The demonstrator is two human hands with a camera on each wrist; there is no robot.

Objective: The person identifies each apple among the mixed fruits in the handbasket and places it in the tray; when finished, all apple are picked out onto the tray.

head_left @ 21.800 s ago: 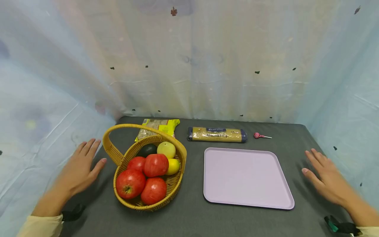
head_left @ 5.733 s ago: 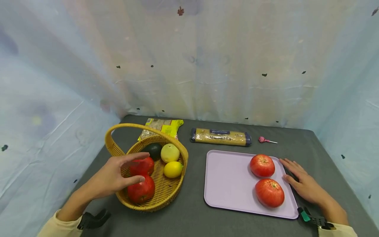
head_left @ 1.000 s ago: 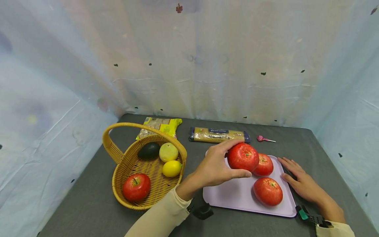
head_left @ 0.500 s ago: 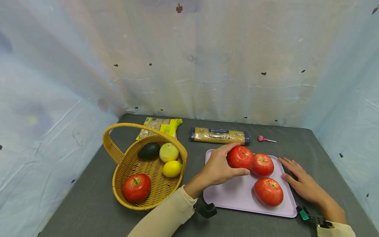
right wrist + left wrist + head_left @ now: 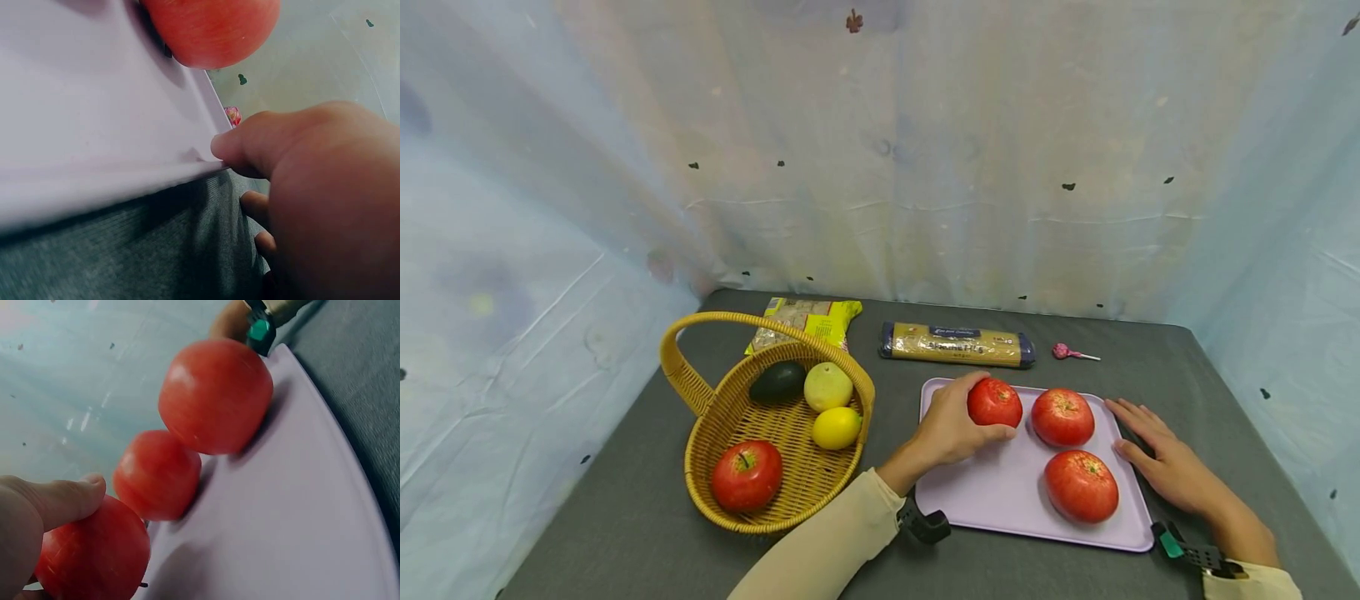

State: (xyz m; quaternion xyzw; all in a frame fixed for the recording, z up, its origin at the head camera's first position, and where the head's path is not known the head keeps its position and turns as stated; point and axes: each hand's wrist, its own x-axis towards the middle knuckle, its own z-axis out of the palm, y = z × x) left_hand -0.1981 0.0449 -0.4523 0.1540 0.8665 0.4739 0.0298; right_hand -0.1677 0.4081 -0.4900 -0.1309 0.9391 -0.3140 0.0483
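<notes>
My left hand [image 5: 953, 425] grips a red apple [image 5: 995, 403] at the back left of the lilac tray [image 5: 970, 493]. In the left wrist view the thumb lies along the top of this held apple [image 5: 100, 556]; whether it touches the tray I cannot tell. Two more red apples, a rear one [image 5: 1062, 417] and a front one [image 5: 1081, 487], sit on the tray's right half. My right hand [image 5: 1172, 462] rests at the tray's right edge with fingers extended. Its thumb [image 5: 240, 147] touches the rim in the right wrist view.
Left of the tray stands a wicker basket [image 5: 700, 467] with a red apple [image 5: 747, 475], a lemon [image 5: 836, 427], a pale green round fruit [image 5: 827, 387] and a dark avocado [image 5: 777, 382]. Behind lie a yellow bag [image 5: 827, 325], a spaghetti pack [image 5: 957, 345] and a lollipop [image 5: 1062, 351].
The left hand has carried an apple from the basket to the tray, then lowered it leftward, away from the rear apple. Earlier, two others moved from basket to tray. The right hand stays put lately.
</notes>
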